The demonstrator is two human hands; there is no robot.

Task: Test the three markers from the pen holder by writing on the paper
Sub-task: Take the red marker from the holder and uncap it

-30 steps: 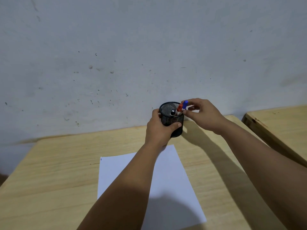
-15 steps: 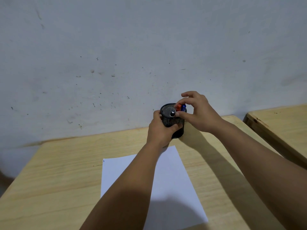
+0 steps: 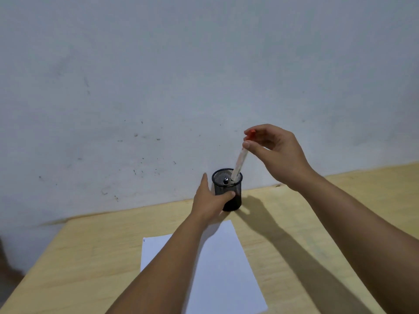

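Observation:
A black mesh pen holder point(image 3: 235, 196) stands on the wooden table point(image 3: 283, 234) close to the wall. My left hand point(image 3: 209, 201) wraps around its left side. My right hand point(image 3: 275, 150) pinches the red cap end of a white-barrelled marker point(image 3: 239, 164), raised well above the holder with only its lower end still inside the rim. The tip of another marker point(image 3: 225, 180) shows inside the holder. A white sheet of paper point(image 3: 226, 268) lies in front of the holder, partly hidden by my left forearm.
A pale, scuffed wall rises right behind the table. The table's left edge runs diagonally at the lower left, with dark floor beyond it.
My right hand has risen, drawing the red-capped marker most of the way out of the holder. The left hand still steadies the holder. The camera has tilted upward.

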